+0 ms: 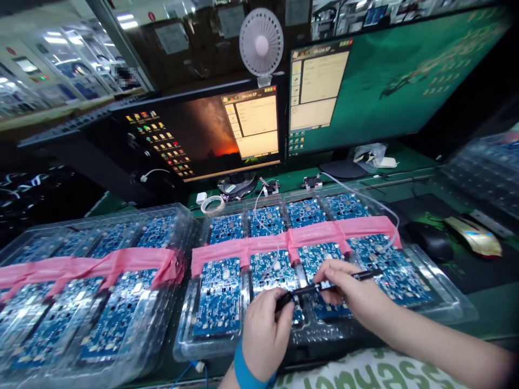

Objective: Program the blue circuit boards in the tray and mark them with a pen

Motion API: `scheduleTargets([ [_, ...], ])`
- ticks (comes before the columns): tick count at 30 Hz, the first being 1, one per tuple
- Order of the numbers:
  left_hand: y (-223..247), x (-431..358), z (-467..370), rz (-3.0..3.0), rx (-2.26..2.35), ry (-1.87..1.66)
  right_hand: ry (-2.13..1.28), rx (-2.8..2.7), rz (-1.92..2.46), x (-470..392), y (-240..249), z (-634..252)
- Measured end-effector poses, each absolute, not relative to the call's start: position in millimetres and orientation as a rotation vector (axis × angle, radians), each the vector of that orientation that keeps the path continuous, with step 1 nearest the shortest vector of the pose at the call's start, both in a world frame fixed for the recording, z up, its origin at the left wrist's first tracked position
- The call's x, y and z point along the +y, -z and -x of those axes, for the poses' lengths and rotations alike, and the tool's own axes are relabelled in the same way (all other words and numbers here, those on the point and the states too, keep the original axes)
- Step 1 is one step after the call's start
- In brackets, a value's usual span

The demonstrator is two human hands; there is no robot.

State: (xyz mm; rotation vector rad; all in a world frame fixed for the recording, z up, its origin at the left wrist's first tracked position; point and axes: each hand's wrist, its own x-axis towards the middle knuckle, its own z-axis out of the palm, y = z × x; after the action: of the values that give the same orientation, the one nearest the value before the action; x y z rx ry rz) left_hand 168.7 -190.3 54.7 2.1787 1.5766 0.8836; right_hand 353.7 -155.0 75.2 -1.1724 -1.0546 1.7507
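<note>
A thin black pen (324, 284) lies across both my hands, held over blue circuit boards (219, 294) in a clear plastic tray (190, 346). My left hand (265, 329), with a blue wristband, grips the pen's near end, perhaps its cap. My right hand (351, 289) pinches the pen's barrel further along. A pink strip (292, 237) runs across the tray over the boards. A thin white cable (381, 208) trails over the tray.
A second tray of boards with pink strip (97, 286) sits at left. Two monitors (203, 135) (389, 75) and a small white fan (261, 40) stand behind. A gold mouse (474, 235), a black mouse (430, 240) and stacked trays (486, 173) are at right. A tape roll (213, 204) lies behind the tray.
</note>
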Motion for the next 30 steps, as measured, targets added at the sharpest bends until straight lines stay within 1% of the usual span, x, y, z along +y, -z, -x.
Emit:
scheduleTargets([
  [4,-61.9,-190.0,-171.9,-2.266,1.386,-0.89,-1.756,-1.224,1.164,-158.6,-75.7,-349.1],
  [8,-66.5,-186.8,-187.0,-2.213,1.254,-0.899,-1.737,-1.231,0.995,-162.6,-65.6,-350.0],
  [14,-79.1,-172.0,-225.7,-2.109,1.089,-0.79,-1.468,-1.342,1.089,-166.1,-67.3,-370.3],
  [19,-80.0,-155.1,-256.6,-2.296,0.973,-0.481,-1.128,-1.555,1.248,-169.7,-72.3,-411.8],
  [22,-76.2,-147.6,-267.6,-2.501,1.021,-0.363,-0.871,-1.39,1.426,-164.5,-59.5,-455.3],
  [24,-74.9,-142.4,-274.6,-2.632,0.947,-0.288,-0.72,-1.249,1.665,-158.1,-46.9,-481.8],
  [25,-74.3,-139.4,-278.9,-2.697,0.87,-0.247,-0.674,-1.264,1.772,-154.4,-40.7,-491.6],
  [27,-71.4,-132.8,-288.7,-2.817,0.703,-0.192,-0.604,-1.425,1.936,-147.3,-30.3,-501.9],
  [30,-59.7,-122.8,-301.8,-2.932,0.56,-0.182,-0.536,-1.738,2.034,-139.1,-21.8,-497.9],
])
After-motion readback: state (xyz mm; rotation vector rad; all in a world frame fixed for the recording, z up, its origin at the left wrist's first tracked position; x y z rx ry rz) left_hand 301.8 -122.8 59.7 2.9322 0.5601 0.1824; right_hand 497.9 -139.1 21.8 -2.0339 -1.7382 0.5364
